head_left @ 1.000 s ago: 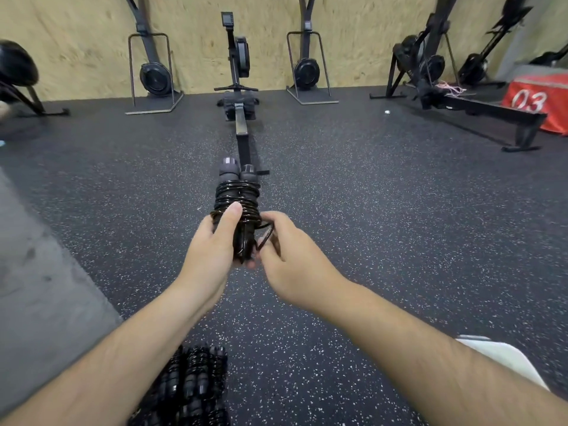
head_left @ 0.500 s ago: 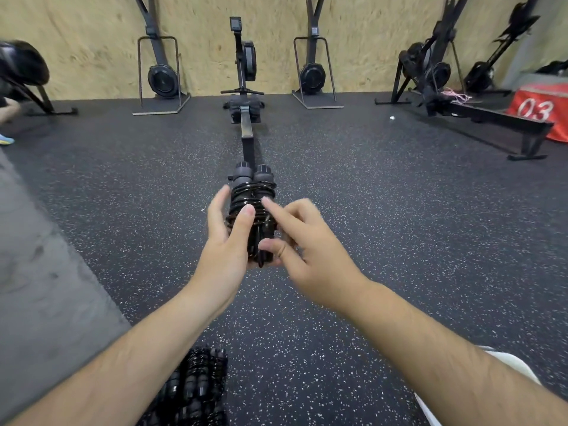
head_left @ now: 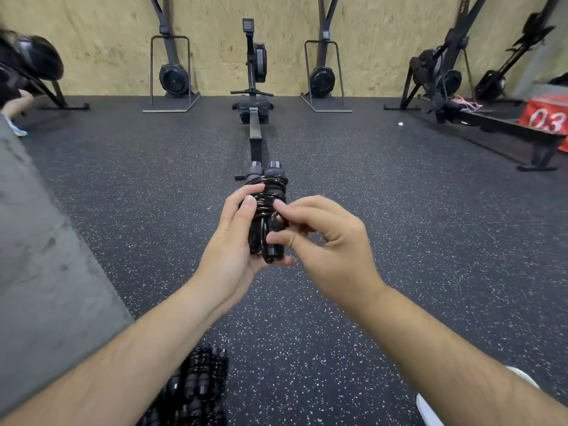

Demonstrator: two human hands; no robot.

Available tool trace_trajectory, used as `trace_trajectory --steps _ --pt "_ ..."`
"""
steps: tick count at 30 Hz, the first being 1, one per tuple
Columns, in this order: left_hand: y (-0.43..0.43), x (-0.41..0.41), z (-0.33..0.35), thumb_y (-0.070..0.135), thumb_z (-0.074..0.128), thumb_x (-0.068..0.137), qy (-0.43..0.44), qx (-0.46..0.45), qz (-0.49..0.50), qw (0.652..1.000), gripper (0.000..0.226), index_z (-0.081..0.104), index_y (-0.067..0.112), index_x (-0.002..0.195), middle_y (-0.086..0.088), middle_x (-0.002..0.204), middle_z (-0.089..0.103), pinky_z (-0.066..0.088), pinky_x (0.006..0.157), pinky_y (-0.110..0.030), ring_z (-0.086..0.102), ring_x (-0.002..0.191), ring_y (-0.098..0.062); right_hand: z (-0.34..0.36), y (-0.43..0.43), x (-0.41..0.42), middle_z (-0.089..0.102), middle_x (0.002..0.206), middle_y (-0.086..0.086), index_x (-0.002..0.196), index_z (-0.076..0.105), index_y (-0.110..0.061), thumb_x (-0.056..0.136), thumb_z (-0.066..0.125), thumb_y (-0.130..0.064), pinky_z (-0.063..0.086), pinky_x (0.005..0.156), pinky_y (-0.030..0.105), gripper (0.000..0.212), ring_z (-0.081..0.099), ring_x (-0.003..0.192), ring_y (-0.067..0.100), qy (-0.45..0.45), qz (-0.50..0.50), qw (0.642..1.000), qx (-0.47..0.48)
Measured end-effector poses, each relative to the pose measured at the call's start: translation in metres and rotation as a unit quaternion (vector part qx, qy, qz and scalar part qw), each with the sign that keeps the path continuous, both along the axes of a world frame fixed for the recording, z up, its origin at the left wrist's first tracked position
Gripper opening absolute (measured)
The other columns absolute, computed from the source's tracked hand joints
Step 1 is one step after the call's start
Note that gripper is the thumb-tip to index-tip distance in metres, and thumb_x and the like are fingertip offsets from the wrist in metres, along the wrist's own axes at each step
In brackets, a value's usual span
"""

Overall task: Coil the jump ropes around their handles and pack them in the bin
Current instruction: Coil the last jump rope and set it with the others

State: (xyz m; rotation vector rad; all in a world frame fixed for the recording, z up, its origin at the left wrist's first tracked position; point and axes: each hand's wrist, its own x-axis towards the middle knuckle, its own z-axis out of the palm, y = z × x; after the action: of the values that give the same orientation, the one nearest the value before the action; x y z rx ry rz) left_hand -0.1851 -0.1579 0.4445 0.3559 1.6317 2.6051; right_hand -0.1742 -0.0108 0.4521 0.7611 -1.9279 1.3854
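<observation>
Left hand (head_left: 233,241) clamps the jump rope (head_left: 270,192) from the side, thumb laid over the turns and fingers curled under the lower end. Probable reason: this keeps the two handles (head_left: 266,172) pressed parallel so the winding cannot spring loose. The bundle is held in the air at mid-frame, upright and tilted slightly away, above the floor (head_left: 399,210). Right hand (head_left: 329,250) is closed in a pinch, forefinger tip on the coil and thumb against the lower handle, remaining fingers curled. It looks like it is tucking the last loop, though the loose end itself is hidden. The cord is glossy black, thin and stiff-looking, wrapped in tight overlapping rings. The handles are matte dark cylinders with ribbed grey caps. The floor is speckled black rubber. More coiled ropes (head_left: 196,385) lie at the lower edge; no bin wall is visible, so containment cannot be told. Judgement: coiling is nearly complete and packing is not yet done.
</observation>
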Motion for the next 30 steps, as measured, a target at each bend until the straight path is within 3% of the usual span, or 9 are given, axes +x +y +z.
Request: trace_trajectory --steps 3,6,13,15,20,23,25,27,30 --pt "-0.002 0.0 0.002 0.036 0.035 0.108 -0.003 0.017 -0.013 1.0 0.028 0.055 0.027 0.126 -0.012 0.108 0.066 0.054 0.058 -0.041 0.058 0.069 -0.024 0.0 0.002 0.001 0.066 0.088 0.008 0.098 0.078 -0.003 0.082 0.078 0.003 0.051 0.065 0.013 0.017 0.062 0.073 0.011 0.001 0.016 0.998 0.057" --pt "-0.007 0.001 0.004 0.029 0.03 0.107 -0.002 0.049 -0.046 0.998 0.033 0.057 0.024 0.127 -0.018 0.11 0.063 0.051 0.062 -0.044 0.059 0.068 -0.024 0.003 0.008 -0.002 0.065 0.082 -0.002 0.09 0.08 -0.011 0.09 0.074 -0.01 0.049 0.065 0.021 0.006 0.06 0.074 0.013 0.033 -0.033 0.988 0.147" --pt "-0.011 0.003 0.001 0.001 0.041 0.071 0.003 0.046 -0.081 0.996 0.068 0.055 0.026 0.132 -0.017 0.112 0.068 0.056 0.066 -0.048 0.063 0.079 -0.028 0.014 0.014 -0.002 0.06 0.077 -0.003 0.08 0.075 -0.013 0.093 0.068 -0.018 0.046 0.054 0.03 0.016 0.053 0.061 0.017 0.062 -0.112 0.953 0.273" --pt "-0.008 0.003 0.0 0.0 0.042 0.069 0.002 0.034 -0.077 0.996 0.07 0.054 0.028 0.132 -0.014 0.11 0.069 0.056 0.067 -0.046 0.062 0.079 -0.027 0.017 0.011 0.001 0.058 0.075 0.0 0.072 0.067 -0.012 0.088 0.067 -0.017 0.045 0.047 0.033 0.016 0.051 0.056 0.024 0.092 -0.148 0.925 0.337" --pt "-0.002 0.006 -0.003 -0.002 0.042 0.071 0.01 0.012 -0.078 0.997 0.071 0.052 0.028 0.134 -0.007 0.108 0.07 0.056 0.064 -0.037 0.062 0.08 -0.019 0.021 0.007 0.007 0.052 0.068 -0.002 0.061 0.061 -0.016 0.06 0.086 -0.016 0.027 0.041 0.023 0.025 0.049 0.048 0.023 0.094 -0.202 0.873 0.433" --pt "0.0 0.007 -0.005 -0.002 0.04 0.069 0.019 -0.011 -0.084 0.996 0.073 0.052 0.03 0.134 -0.005 0.109 0.068 0.052 0.065 -0.032 0.058 0.076 -0.015 0.019 0.008 0.004 0.053 0.069 -0.001 0.06 0.06 -0.016 0.065 0.082 -0.014 0.041 0.041 0.028 0.022 0.053 0.051 0.026 0.099 -0.155 0.89 0.418" --pt "0.001 0.008 -0.004 0.0 0.04 0.069 0.021 0.004 -0.089 0.996 0.072 0.053 0.03 0.133 -0.006 0.111 0.068 0.054 0.064 -0.03 0.06 0.077 -0.015 0.015 0.009 0.002 0.057 0.074 -0.001 0.068 0.069 -0.013 0.077 0.071 -0.015 0.047 0.05 0.031 0.009 0.056 0.059 0.024 0.058 -0.127 0.932 0.334" --pt "0.002 0.008 -0.002 0.001 0.039 0.07 0.024 0.033 -0.092 0.995 0.07 0.052 0.026 0.135 -0.009 0.117 0.069 0.056 0.066 -0.031 0.065 0.085 -0.018 0.008 0.006 0.002 0.058 0.08 -0.002 0.082 0.077 -0.013 0.082 0.069 -0.017 0.047 0.057 0.028 0.009 0.054 0.065 0.015 -0.002 -0.107 0.971 0.215" --pt "0.002 0.006 -0.001 0.003 0.04 0.073 0.015 0.071 -0.093 0.993 0.07 0.049 0.021 0.139 -0.015 0.123 0.068 0.058 0.081 -0.037 0.067 0.102 -0.025 0.001 0.0 0.002 0.052 0.084 -0.001 0.091 0.078 -0.012 0.086 0.07 -0.015 0.04 0.066 0.014 0.01 0.049 0.072 0.008 -0.059 -0.078 0.986 0.134"
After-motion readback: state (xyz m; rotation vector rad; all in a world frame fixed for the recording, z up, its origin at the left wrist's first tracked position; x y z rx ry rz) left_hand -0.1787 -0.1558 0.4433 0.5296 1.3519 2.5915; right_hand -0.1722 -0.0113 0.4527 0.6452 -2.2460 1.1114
